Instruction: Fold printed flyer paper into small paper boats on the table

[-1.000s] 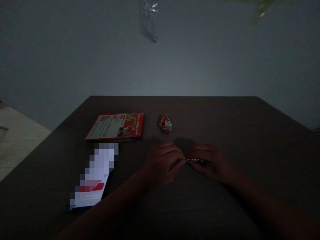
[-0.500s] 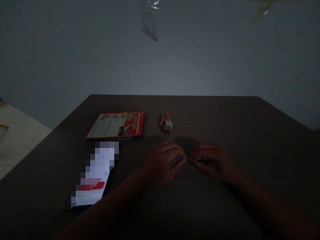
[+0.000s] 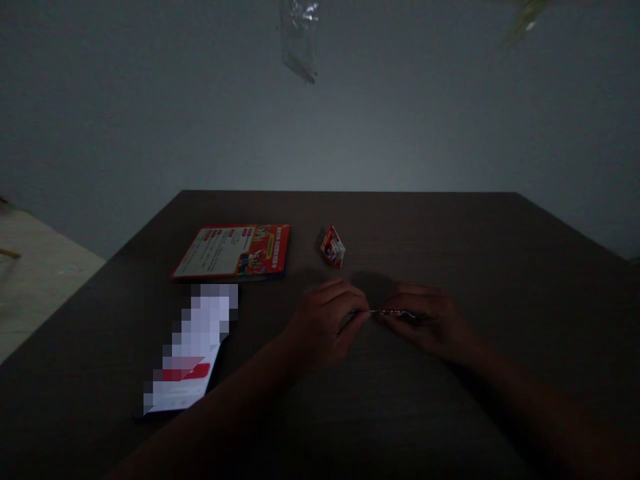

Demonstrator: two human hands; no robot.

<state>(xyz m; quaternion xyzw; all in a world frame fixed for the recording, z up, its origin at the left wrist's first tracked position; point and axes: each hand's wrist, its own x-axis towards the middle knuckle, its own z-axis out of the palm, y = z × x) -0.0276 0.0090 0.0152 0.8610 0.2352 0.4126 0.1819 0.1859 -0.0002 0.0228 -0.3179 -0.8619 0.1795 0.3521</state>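
Note:
My left hand [image 3: 325,323] and my right hand [image 3: 425,320] meet over the middle of a dark wooden table [image 3: 500,267]. Both pinch a small thin flat piece [image 3: 387,313], seen edge-on between the fingertips; the dim light hides what it is. A small red and white folded paper shape [image 3: 333,247] lies just beyond my hands. A red printed sheet [image 3: 234,251] lies flat at the left.
A lit phone screen [image 3: 193,347] lies at the near left of the table. A clear plastic bag [image 3: 299,37] hangs against the grey wall above. Pale floor [image 3: 35,280] shows to the left of the table.
My hands have shifted slightly away from me, still pinching the thin piece between them. Nothing else on the table has moved.

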